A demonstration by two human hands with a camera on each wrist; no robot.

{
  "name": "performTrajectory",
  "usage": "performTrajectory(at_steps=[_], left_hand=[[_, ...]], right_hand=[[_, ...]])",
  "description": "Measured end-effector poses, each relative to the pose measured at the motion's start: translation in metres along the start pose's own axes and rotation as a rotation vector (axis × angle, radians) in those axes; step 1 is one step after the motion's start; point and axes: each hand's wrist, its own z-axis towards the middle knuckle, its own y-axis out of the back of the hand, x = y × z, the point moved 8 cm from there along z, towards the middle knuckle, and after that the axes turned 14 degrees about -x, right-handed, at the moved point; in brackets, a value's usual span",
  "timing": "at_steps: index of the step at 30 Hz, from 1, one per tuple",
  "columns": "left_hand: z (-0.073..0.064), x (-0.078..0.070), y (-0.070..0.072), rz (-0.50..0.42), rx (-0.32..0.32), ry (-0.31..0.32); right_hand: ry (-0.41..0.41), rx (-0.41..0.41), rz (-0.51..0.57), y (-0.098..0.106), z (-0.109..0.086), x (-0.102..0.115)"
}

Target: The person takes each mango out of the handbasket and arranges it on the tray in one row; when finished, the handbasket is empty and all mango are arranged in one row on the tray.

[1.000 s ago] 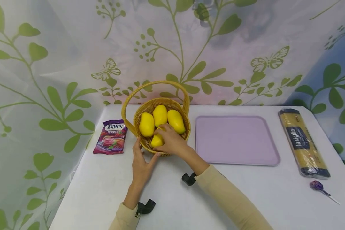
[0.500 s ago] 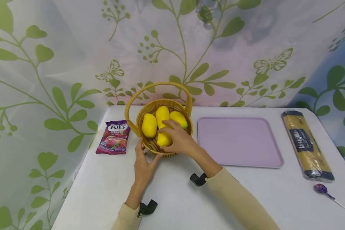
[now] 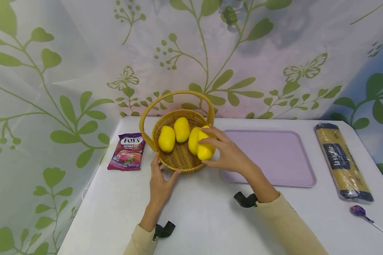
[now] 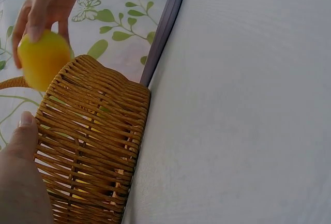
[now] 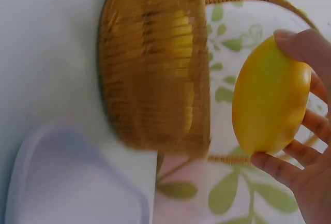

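Wicker basket point(image 3: 182, 160): golden-brown, upright, arched handle point(image 3: 177, 92) raised. Three yellow fruits point(image 3: 182, 130) inside. Fourth fruit point(image 5: 269, 100): smooth, yellow, oval, held above basket's right side.

Purple FOX'S packet point(image 3: 126, 152) at left; gold pack point(image 3: 344, 163), apparently pasta, at right; lollipop point(image 3: 358, 210) near it.

Smooth, glossy fruit point(image 5: 269, 100) and rough wicker basket point(image 5: 147, 89)

The person's left grip point(image 3: 160, 186) points forward, thumb point(image 4: 23, 140) and fingers point(image 3: 154, 164) parted in a V, left forearm point(image 3: 141, 239) behind it. The right grip point(image 3: 229, 153) curls its fingers point(image 5: 279, 169) opposite the thumb point(image 5: 305, 47), the right forearm point(image 3: 290, 226) slanting forward and leftward.
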Motion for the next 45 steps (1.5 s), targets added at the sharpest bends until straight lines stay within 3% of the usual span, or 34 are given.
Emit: performTrajectory(at_steps=[8, 13, 18, 23, 33, 45], left_hand=[[0.000, -0.001, -0.002, -0.002, 0.009, -0.002], [0.000, 0.000, -0.001, 0.010, 0.010, 0.005], [-0.001, 0.002, -0.001, 0.009, 0.011, 0.008], [-0.001, 0.003, -0.002, 0.002, 0.011, 0.003], [0.000, 0.002, -0.003, 0.004, 0.012, 0.003], [0.000, 0.004, -0.002, 0.013, 0.015, 0.004]], right_hand=[[-0.099, 0.019, -0.024, 0.020, -0.036, -0.056], [-0.168, 0.029, -0.051, 0.021, -0.055, -0.092], [-0.181, 0.034, -0.041, 0.015, -0.062, -0.111], [-0.161, 0.045, -0.043, 0.012, -0.062, -0.116], [-0.101, 0.156, -0.037, 0.009, -0.059, -0.109], [-0.078, 0.164, -0.009, 0.003, -0.057, -0.107]])
